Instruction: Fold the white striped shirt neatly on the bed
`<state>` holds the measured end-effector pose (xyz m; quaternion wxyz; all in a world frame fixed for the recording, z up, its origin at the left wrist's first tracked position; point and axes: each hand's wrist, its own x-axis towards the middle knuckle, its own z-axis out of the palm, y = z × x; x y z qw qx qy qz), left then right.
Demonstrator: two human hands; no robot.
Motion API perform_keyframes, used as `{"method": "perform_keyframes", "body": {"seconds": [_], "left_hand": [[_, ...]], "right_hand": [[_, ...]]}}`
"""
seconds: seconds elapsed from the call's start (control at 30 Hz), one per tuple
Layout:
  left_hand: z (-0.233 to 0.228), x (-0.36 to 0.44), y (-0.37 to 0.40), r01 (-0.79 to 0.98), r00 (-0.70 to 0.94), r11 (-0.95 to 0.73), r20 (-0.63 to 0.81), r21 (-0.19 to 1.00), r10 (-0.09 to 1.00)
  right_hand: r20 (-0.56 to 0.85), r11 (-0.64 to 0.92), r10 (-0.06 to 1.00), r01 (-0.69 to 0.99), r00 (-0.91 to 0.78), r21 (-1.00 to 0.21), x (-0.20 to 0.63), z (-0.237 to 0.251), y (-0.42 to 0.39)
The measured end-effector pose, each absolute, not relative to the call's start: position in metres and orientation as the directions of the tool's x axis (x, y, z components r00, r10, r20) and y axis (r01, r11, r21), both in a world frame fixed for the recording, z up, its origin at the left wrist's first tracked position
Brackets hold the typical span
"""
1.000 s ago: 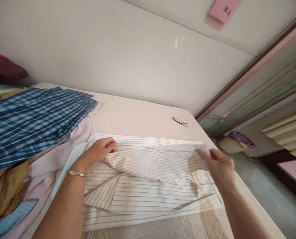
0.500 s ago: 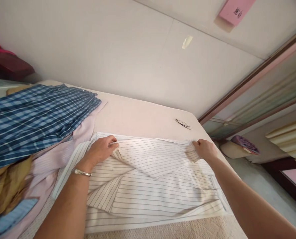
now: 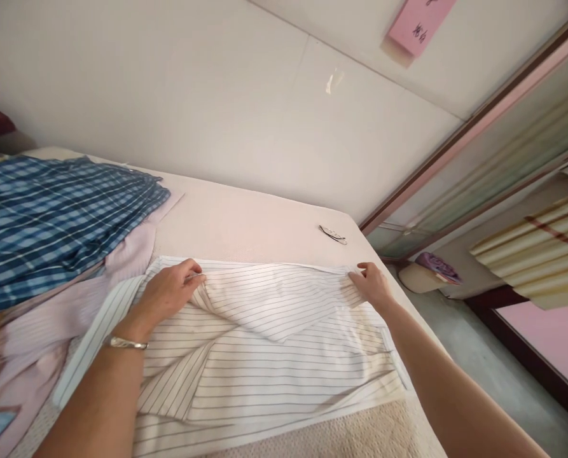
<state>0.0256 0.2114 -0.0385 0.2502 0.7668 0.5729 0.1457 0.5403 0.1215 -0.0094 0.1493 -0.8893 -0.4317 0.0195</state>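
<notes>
A white shirt with thin dark stripes lies spread in front of me, part of it folded over in a pointed flap. At the upper left of that flap, my left hand pinches the cloth between thumb and fingers; a silver bracelet circles the wrist. My right hand is by the shirt's upper right corner. Its thumb touches or nearly touches the cloth, and the index finger stands apart from the thumb. Several creases run through the cloth below my left hand.
A blue plaid garment lies on pink clothing at the left. Eyeglasses rest near the far right corner of the pale bed-like surface. A wall rises behind it. To the right are the floor and a round bin-like container.
The view has turned so that everything sits further left. My right hand's fingers have loosened from the shirt's corner, while my left hand keeps its pinch.
</notes>
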Motion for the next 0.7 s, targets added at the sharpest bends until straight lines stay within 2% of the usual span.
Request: {"method": "perform_keyframes", "body": {"seconds": [0.07,0.17,0.33,0.5,0.7], "left_hand": [[-0.039,0.026,0.211,0.82,0.284,-0.216,-0.05,0.53,0.957],[-0.04,0.029,0.21,0.854,0.252,-0.213,-0.02,0.475,0.968],[-0.041,0.033,0.208,0.902,0.223,-0.208,0.004,0.377,0.975],[-0.039,0.032,0.209,0.9,0.22,-0.214,0.028,0.38,0.975],[-0.041,0.032,0.207,0.895,0.217,-0.222,0.058,0.387,0.975]], "right_hand": [[0.176,-0.57,0.763,0.776,0.622,-0.27,0.545,0.005,0.118],[0.254,-0.594,0.742,0.784,0.62,-0.181,0.55,0.021,0.117],[0.037,-0.655,0.755,0.756,0.654,0.011,0.541,-0.006,0.119],[0.034,-0.609,0.793,0.793,0.608,0.013,0.534,-0.039,0.113],[0.063,-0.601,0.799,0.799,0.598,0.03,0.541,-0.034,0.109]]}}
